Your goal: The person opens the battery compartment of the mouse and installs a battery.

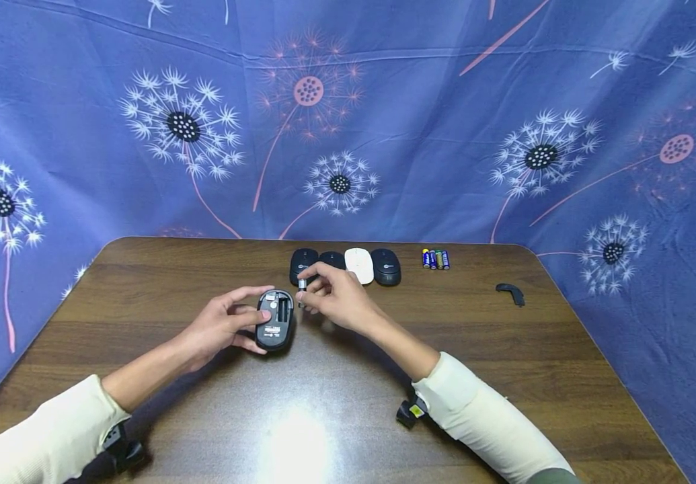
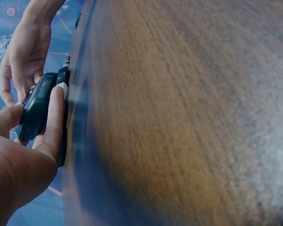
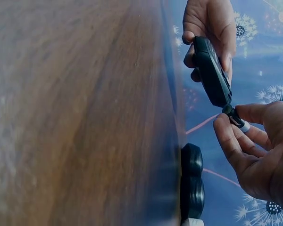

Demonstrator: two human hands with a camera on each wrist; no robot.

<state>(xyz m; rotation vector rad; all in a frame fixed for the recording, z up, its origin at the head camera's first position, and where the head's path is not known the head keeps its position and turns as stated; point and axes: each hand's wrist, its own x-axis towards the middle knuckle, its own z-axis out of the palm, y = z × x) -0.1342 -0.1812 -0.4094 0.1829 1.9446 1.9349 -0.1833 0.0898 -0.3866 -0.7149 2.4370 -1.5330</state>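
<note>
My left hand [image 1: 220, 323] grips a black computer mouse [image 1: 272, 336] by its sides, thumb on its underside. That underside faces up toward the head camera, showing a bare battery compartment [image 1: 284, 309] and a pale label. Just right of the mouse, my right hand [image 1: 338, 296] pinches a dark battery with a silver end [image 1: 302, 285] between thumb and fingers. In the right wrist view the battery [image 3: 235, 117] is right at the lower end of the mouse [image 3: 211, 73]. From the left wrist, the mouse [image 2: 37, 106] shows side-on between the left thumb and fingers.
Behind the hands stands a row of mice: black ones [image 1: 387, 267] and a white one [image 1: 360, 263]. Several batteries [image 1: 435, 259] lie side by side near the table's back edge. A curved black cover [image 1: 511, 293] rests at the right. A patterned blue cloth [image 1: 420, 134] hangs behind the table.
</note>
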